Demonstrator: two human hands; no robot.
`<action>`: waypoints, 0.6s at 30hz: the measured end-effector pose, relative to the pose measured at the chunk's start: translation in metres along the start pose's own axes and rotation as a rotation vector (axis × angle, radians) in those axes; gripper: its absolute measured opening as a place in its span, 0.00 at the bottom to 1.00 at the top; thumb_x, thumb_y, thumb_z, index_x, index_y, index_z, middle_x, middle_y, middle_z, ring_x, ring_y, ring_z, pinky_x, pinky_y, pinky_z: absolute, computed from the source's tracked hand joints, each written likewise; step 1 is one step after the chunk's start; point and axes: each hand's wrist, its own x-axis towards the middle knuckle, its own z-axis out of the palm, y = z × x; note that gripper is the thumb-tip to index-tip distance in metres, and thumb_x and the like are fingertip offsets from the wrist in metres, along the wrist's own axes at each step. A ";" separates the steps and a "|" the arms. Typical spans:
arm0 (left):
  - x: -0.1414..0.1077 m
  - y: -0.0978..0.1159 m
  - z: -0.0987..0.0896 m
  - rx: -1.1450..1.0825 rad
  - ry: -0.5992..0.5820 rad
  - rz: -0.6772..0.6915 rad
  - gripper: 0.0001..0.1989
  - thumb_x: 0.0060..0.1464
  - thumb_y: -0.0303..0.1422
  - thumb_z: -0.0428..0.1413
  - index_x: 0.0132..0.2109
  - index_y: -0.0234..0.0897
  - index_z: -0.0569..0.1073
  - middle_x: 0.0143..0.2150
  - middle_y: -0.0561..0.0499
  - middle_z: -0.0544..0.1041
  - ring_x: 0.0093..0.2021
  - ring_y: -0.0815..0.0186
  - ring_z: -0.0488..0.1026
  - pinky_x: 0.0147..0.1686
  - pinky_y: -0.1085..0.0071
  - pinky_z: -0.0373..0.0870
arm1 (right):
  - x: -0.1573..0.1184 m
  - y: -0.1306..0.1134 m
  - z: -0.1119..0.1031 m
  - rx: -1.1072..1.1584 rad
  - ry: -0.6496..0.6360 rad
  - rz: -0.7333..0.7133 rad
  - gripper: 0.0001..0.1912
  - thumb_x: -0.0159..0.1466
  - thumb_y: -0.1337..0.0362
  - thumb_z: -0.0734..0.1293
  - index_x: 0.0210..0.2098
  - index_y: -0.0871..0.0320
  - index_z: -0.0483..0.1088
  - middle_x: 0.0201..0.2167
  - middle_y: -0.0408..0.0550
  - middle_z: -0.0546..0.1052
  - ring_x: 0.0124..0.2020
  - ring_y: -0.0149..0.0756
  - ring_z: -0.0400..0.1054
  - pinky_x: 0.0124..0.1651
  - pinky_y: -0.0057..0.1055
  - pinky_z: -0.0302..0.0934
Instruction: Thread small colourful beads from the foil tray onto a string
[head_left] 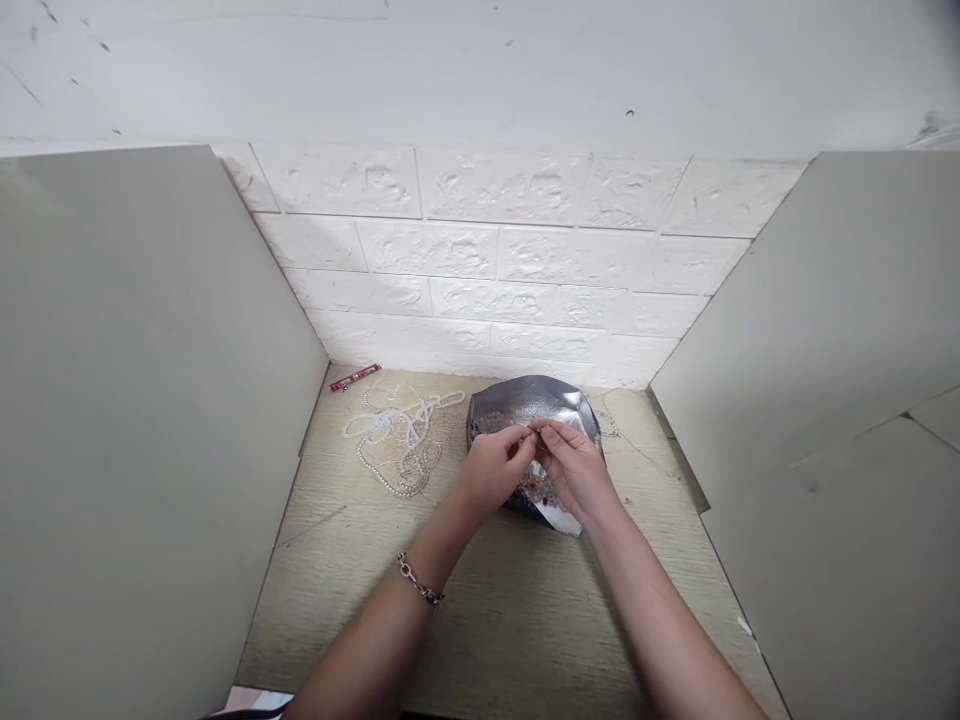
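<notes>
My left hand [495, 465] and my right hand [574, 462] meet fingertip to fingertip, both closed in a pinch. What they pinch is too small to make out. Directly below them lies a silvery, shiny pouch [529, 392] with its top side spread wide. Small colourful beads [538, 488] are scattered on its inner surface, partly hidden by my hands. A chain bracelet [420, 580] circles my left wrist.
Left of the pouch, strands of white and pearly beads [405, 430] lie tangled on the wooden tabletop [510, 610]. A red packet [355, 377] rests by the white brick-pattern wall [495, 250]. Grey panels [135, 420] stand on both sides. A thin thread [641, 450] trails at right.
</notes>
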 end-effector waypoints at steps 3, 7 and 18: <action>0.000 0.000 -0.001 0.001 0.002 0.006 0.14 0.53 0.35 0.44 0.32 0.33 0.72 0.21 0.55 0.65 0.23 0.74 0.59 0.24 0.79 0.54 | -0.001 -0.001 0.000 -0.011 -0.009 0.006 0.09 0.45 0.63 0.70 0.27 0.59 0.72 0.25 0.44 0.73 0.29 0.27 0.66 0.40 0.27 0.63; 0.000 0.000 -0.001 -0.008 -0.003 0.010 0.14 0.53 0.35 0.44 0.31 0.33 0.72 0.22 0.55 0.66 0.23 0.74 0.59 0.24 0.79 0.55 | -0.001 -0.001 0.001 -0.007 0.004 0.020 0.10 0.44 0.63 0.71 0.26 0.59 0.72 0.25 0.44 0.74 0.29 0.27 0.67 0.40 0.27 0.63; 0.000 0.001 -0.003 0.014 -0.021 0.016 0.15 0.54 0.35 0.43 0.32 0.33 0.72 0.25 0.53 0.71 0.26 0.72 0.65 0.27 0.77 0.58 | 0.000 0.002 -0.002 -0.046 0.005 0.029 0.11 0.44 0.63 0.71 0.27 0.59 0.72 0.27 0.45 0.74 0.31 0.28 0.68 0.41 0.27 0.63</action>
